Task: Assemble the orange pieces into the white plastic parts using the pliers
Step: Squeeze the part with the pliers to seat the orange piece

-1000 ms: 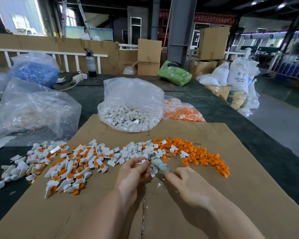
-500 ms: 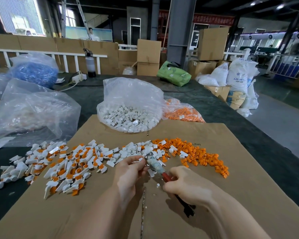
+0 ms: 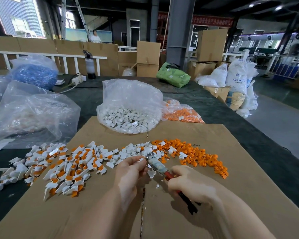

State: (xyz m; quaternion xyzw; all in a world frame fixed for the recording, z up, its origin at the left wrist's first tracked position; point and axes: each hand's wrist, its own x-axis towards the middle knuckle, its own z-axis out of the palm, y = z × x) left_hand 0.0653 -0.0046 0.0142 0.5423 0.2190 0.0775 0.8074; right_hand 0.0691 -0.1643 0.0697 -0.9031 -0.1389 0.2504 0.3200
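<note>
My right hand [image 3: 192, 184] grips the red and black handles of the pliers [image 3: 160, 167], whose taped jaws point up and left. My left hand [image 3: 129, 171] pinches a small white plastic part [image 3: 141, 159] right at the jaw tips. Loose orange pieces [image 3: 193, 156] lie in a heap on the cardboard [image 3: 231, 195] to the right of the hands. Loose white parts [image 3: 133, 150] lie just beyond the hands. Assembled white-and-orange parts [image 3: 67, 168] spread out to the left.
A clear bag of white parts [image 3: 128, 116] stands at the far edge of the cardboard, with a bag of orange pieces [image 3: 181, 114] to its right. More plastic bags [image 3: 29, 114] sit at the left on the dark table. Boxes and sacks stand beyond.
The pliers have swung so their handles now show below my right hand. Both hands have stayed near the same spot, with the jaws held at the part in my left hand.
</note>
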